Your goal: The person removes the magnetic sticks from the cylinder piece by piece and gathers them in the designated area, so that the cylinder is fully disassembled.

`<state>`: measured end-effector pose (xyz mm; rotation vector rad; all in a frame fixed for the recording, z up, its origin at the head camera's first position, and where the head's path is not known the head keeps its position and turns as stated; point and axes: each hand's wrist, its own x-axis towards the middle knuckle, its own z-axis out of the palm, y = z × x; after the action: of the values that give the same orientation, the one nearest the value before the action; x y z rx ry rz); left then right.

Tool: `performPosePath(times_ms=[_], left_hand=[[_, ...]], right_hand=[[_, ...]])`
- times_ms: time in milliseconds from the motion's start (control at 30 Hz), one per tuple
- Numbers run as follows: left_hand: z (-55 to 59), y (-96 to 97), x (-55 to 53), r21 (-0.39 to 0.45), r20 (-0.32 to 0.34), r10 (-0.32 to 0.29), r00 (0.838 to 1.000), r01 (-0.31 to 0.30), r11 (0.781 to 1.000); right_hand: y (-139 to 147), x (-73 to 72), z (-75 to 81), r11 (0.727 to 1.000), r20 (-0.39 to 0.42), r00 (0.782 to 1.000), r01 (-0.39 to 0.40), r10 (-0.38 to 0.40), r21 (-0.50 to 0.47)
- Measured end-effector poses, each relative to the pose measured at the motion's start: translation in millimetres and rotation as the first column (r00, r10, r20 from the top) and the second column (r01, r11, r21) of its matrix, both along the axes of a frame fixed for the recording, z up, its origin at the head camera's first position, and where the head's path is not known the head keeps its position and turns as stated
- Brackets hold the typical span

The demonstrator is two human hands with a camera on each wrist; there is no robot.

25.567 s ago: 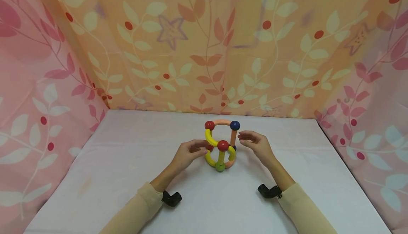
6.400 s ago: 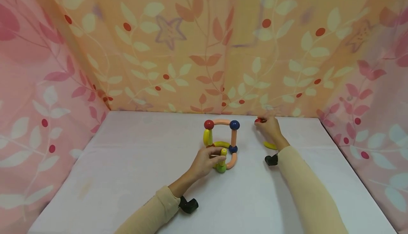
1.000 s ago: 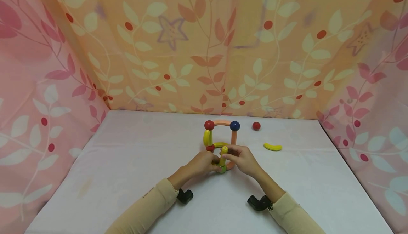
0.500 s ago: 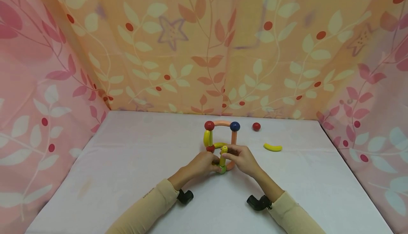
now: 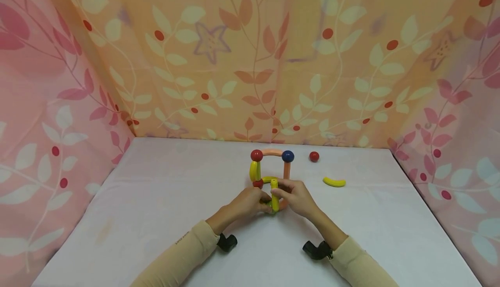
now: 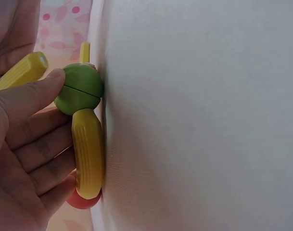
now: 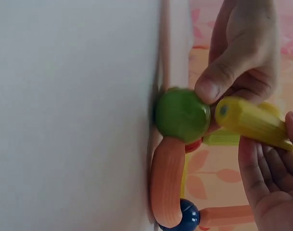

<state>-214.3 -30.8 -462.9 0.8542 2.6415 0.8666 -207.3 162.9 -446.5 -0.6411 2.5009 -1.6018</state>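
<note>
left hand [image 5: 245, 202]: thumb pressed on green ball [image 6: 79, 89]
right hand [image 5: 298, 196]: fingers pinching yellow rod [image 5: 274, 193], just off green ball

White table [image 5: 156, 217]: toy frame [image 5: 271, 169], ball [image 5: 314, 156], perhaps banana-piece [image 5: 333, 182]

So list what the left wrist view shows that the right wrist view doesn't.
Only the left wrist view shows the ribbed yellow curved piece lying along the table, with a red ball at its far end. Only the right wrist view shows the orange curved piece and blue ball. Both show the green ball, thumb-pressed, and the yellow straight stick.
</note>
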Motion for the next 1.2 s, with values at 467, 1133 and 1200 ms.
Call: performPosePath(times_ms=[467, 1133, 1200], left_hand=[[1.6, -0.9, 0.7, 0.012, 0.027, 0.003, 1.0, -0.003, 1.0], [-0.1, -0.3, -0.9, 0.005, -0.013, -0.015, 1.0, 0.015, 1.0], [-0.5, -0.2, -1.4, 0.007, -0.002, -0.012, 1.0, 0.012, 1.0]], right_hand=[[4, 4.8, 2.8, 0.996, 0.006, 0.999, 0.032, -0.032, -0.083], [24, 3.8, 18.3, 0.999, -0.071, 0.997, 0.019, -0.022, -0.038], [30, 2.5, 21.2, 0.999, -0.078, 0.996, 0.031, -0.033, -0.036]])
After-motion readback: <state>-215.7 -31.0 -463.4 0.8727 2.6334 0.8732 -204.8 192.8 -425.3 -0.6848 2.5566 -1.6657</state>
